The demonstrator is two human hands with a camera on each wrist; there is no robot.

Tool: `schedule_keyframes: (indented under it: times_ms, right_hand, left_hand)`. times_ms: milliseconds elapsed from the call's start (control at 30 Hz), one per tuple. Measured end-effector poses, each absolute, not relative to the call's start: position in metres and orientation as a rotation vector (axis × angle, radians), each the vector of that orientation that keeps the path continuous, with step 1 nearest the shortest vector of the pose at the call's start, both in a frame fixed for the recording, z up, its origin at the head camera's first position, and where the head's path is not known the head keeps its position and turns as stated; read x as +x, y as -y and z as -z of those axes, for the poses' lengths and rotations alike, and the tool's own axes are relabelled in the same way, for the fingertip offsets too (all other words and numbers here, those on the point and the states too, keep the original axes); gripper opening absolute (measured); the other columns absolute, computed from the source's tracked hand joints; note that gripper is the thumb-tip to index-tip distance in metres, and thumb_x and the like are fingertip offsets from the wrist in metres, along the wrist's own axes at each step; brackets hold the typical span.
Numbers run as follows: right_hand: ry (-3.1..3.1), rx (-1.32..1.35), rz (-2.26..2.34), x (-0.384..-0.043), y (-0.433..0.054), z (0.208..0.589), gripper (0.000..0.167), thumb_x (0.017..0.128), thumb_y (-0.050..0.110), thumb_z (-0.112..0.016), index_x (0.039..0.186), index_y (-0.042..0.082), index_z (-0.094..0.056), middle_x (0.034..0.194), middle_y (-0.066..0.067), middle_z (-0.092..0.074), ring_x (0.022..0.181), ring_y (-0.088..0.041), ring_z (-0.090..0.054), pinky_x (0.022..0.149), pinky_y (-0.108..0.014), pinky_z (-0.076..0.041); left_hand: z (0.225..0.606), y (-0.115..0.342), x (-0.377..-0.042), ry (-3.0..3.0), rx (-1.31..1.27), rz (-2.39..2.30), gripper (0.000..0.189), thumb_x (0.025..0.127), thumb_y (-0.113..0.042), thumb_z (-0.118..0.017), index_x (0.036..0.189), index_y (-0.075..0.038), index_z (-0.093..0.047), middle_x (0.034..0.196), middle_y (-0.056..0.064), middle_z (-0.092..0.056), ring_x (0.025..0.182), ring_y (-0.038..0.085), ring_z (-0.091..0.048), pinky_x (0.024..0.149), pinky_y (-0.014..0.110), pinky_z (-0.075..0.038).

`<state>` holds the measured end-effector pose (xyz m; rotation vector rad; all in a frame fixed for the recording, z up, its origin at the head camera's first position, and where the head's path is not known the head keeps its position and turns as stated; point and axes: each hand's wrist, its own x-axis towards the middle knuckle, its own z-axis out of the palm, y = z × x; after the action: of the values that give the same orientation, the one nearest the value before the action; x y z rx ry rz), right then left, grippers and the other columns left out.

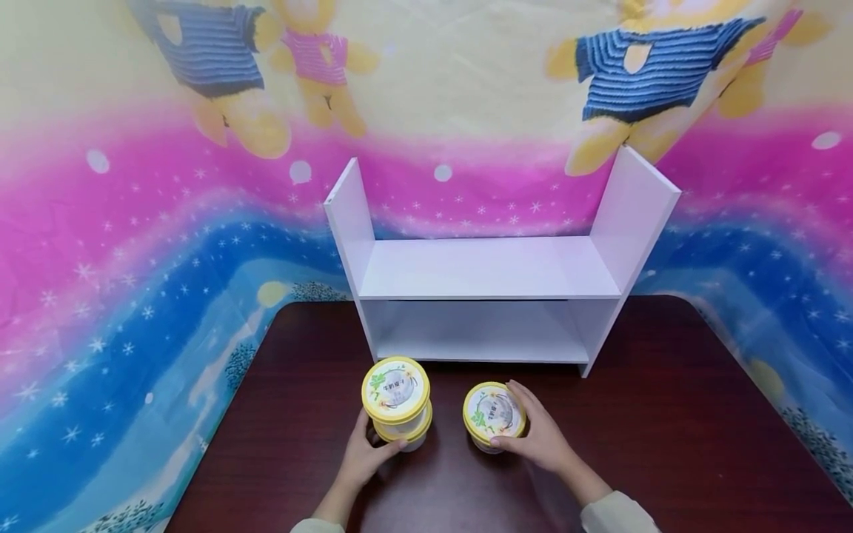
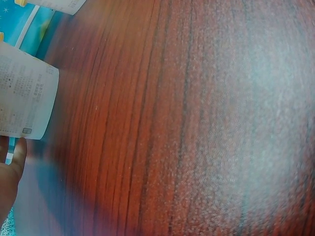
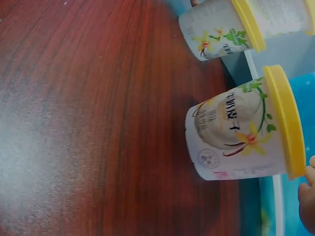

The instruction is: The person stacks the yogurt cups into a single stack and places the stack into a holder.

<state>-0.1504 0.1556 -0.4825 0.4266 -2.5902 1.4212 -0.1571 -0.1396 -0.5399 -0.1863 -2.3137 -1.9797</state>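
Observation:
Two paper tubs stand stacked on the dark table at the left, the upper tub [image 1: 396,391] printed with leaves and a yellow rim on its lid. My left hand [image 1: 363,455] curls round the lower tub [image 1: 416,440], thumb along its near side. To the right is a single matching tub [image 1: 493,411], its yellow lid pinched between the thumb and fingers of my right hand [image 1: 541,437]. In the right wrist view this single tub [image 3: 236,132] shows a flower print, and fingertips [image 3: 307,196] touch its lid edge. The left wrist view catches part of a tub [image 2: 27,93] above the left fingers.
A white two-level shelf [image 1: 489,270] with tall side panels stands behind the tubs at the table's back. The dark wood table [image 1: 686,414] extends to both sides. A colourful cloth printed with bears [image 1: 466,111] hangs behind it and round the sides.

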Motion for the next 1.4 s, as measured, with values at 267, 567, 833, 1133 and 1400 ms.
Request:
schedule_keyframes:
  times_ms: [267,567,833,1133,1400]
  right_hand:
    - [2.575,0.419,-1.478,-0.150,-0.155,0.492,0.095,0.053,0.025,-0.081,0.127,-0.010,-0.033,0.131,-0.024,-0.031,0.119,-0.036,-0.025,0.091,-0.052,-0.020]
    - [2.587,0.380,-1.519,-0.151,-0.156,0.500,0.100,0.052,0.027,-0.082,0.129,-0.009,-0.029,0.133,-0.025,-0.025,0.121,-0.038,-0.021,0.092,-0.055,-0.017]
    - [2.601,0.350,-1.486,-0.151,-0.157,0.507,0.101,0.051,0.026,-0.083,0.130,-0.007,-0.029,0.132,-0.025,-0.027,0.119,-0.037,-0.024,0.091,-0.054,-0.021]
    - [2.562,0.293,-1.469,-0.152,-0.156,0.511,0.099,0.048,0.027,-0.084,0.128,-0.004,-0.035,0.130,-0.023,-0.033,0.118,-0.035,-0.028,0.092,-0.051,-0.023]
    - [2.592,0.221,-1.450,-0.151,-0.153,0.509,0.098,0.048,0.030,-0.084,0.129,0.000,-0.037,0.130,-0.020,-0.034,0.118,-0.034,-0.030,0.091,-0.050,-0.025]
  left_hand:
    - [0.530,0.138,-0.154,2.331,-0.115,2.061,0.089,0.065,-0.011,-0.076,0.135,-0.008,-0.021,0.124,0.019,-0.038,0.105,0.029,-0.043,0.080,0.033,-0.041]
    - [0.510,0.134,-0.147,2.323,-0.098,2.093,0.087,0.065,-0.006,-0.075,0.134,-0.005,-0.022,0.124,0.020,-0.037,0.106,0.031,-0.042,0.081,0.039,-0.040]
    - [0.511,0.134,-0.147,2.329,-0.095,2.086,0.087,0.065,-0.005,-0.074,0.134,-0.005,-0.021,0.122,0.021,-0.038,0.105,0.032,-0.043,0.081,0.035,-0.041]
    - [0.536,0.138,-0.156,2.326,-0.090,2.071,0.090,0.064,-0.012,-0.076,0.135,-0.011,-0.021,0.124,0.017,-0.038,0.106,0.028,-0.043,0.080,0.030,-0.041]
    - [0.526,0.137,-0.153,2.311,-0.087,2.079,0.088,0.064,-0.007,-0.076,0.134,-0.008,-0.023,0.122,0.018,-0.039,0.106,0.028,-0.043,0.082,0.032,-0.040]
